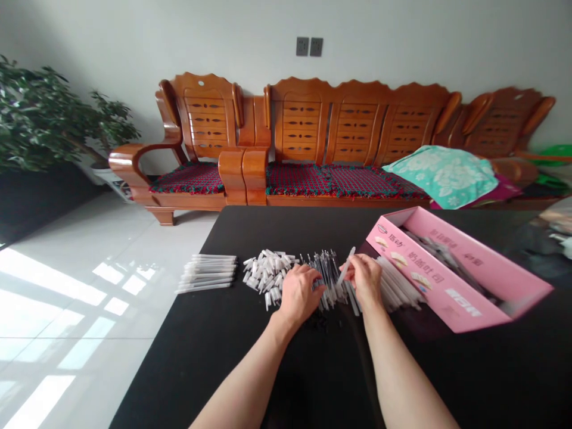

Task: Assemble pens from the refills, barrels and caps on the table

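My right hand (pixel 365 279) pinches a whitish, translucent pen barrel (pixel 346 265), which tilts up between thumb and fingers. My left hand (pixel 300 292) reaches over the near edge of a heap of thin dark-and-clear pen refills (pixel 326 268), its thumb and forefinger apart, with nothing visible between them. Just left of that hand lies a pile of short white caps (pixel 266 271). Beside my right hand is a row of frosted, empty-looking barrels (pixel 397 286), partly covered by the hand. At the far left, several white pens (pixel 208 273) lie stacked side by side.
A pink open box (pixel 447 286) with grey-white sticks inside stands on the right of the black table (pixel 214 357). Small dark bits (pixel 317 322) lie near my left wrist. Behind the table is a wooden sofa (pixel 299 131) with a turquoise pillow (pixel 447 173); potted plants (pixel 49 119) stand left.
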`<state>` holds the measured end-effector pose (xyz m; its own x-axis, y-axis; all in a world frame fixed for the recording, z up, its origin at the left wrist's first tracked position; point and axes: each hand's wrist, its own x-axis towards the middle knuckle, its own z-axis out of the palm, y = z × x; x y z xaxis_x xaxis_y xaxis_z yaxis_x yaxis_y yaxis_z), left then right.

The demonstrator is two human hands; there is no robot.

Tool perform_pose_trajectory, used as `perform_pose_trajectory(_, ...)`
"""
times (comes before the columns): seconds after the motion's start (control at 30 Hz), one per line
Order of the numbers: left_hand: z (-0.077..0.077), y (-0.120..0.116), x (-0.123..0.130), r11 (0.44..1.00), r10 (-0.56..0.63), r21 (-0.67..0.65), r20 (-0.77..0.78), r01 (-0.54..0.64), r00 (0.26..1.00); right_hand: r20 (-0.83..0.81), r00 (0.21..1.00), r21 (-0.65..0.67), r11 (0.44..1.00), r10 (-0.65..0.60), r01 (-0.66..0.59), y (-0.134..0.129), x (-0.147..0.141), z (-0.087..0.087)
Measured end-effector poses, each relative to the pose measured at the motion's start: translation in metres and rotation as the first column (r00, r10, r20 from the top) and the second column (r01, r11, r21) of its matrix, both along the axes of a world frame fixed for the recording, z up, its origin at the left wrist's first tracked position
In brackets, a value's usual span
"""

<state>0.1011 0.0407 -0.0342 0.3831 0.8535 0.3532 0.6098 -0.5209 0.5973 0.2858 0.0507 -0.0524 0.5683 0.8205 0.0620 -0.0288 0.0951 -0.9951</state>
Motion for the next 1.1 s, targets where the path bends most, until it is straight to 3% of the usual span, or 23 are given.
perform_pose_trajectory(0.07,-0.003,-0.007,0.013,1.0,-0.007,0.022,-0.096,0.009,0.995,0.027,0.999,0.044,0.999,-0.021,0.02,0.001,-0.001,-0.005)
perform_pose_trajectory(0.2,-0.002,-0.011,0.025,0.993,0.122,0.022,-0.238,-0.12,0.964,0.029,0.995,0.11,0.99,-0.096,0.092,0.003,-0.002,-0.009)
perform_pose_trajectory(0.37,-0.003,-0.01,0.028,0.985,0.16,-0.017,-0.314,-0.174,0.936,0.03,0.988,0.129,0.981,-0.152,0.147,0.004,-0.001,-0.012)
perform_pose_trajectory(0.6,-0.008,-0.009,0.029,0.975,0.192,-0.051,-0.292,-0.216,0.937,0.012,0.989,0.142,0.98,-0.145,0.142,0.004,-0.003,-0.011)
perform_pose_trajectory(0.87,-0.004,0.001,0.014,0.952,0.235,-0.141,-0.23,-0.272,0.944,-0.191,0.979,0.14,0.986,-0.066,0.094,0.003,-0.009,0.003)
perform_pose_trajectory(1.1,-0.004,0.006,0.003,0.945,0.201,-0.221,-0.19,-0.242,0.961,-0.207,0.975,0.156,0.982,-0.076,0.109,0.005,-0.006,-0.001)
